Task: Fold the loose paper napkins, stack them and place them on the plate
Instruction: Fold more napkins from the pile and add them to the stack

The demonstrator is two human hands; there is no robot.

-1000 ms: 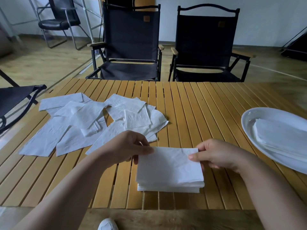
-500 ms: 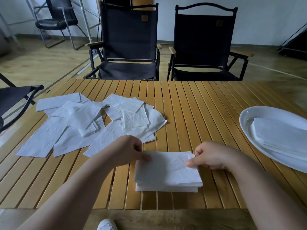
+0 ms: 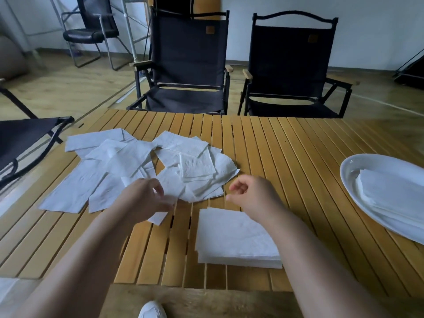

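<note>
A heap of loose white napkins [image 3: 128,166] is spread over the left half of the slatted wooden table [image 3: 286,161]. Near the front edge lies a squared stack of folded napkins [image 3: 234,237], with no hand on it. A white plate [image 3: 351,166] at the right edge carries more folded napkins [image 3: 394,196]. My left hand [image 3: 146,198] hovers blurred over the heap's near edge, its fingers relaxed just above a napkin corner. Beyond the stack's far edge, my right hand [image 3: 250,196] hangs loosely curled and holds nothing.
Two black folding chairs [image 3: 188,72] [image 3: 291,72] stand behind the table's far side, and a third black chair [image 3: 25,143] sits off the left edge. My white shoe [image 3: 152,309] shows below the front edge.
Both hands have let go of the folded stack and risen from it. My left hand has moved left toward the loose heap, and my right hand has lifted away beyond the stack.
</note>
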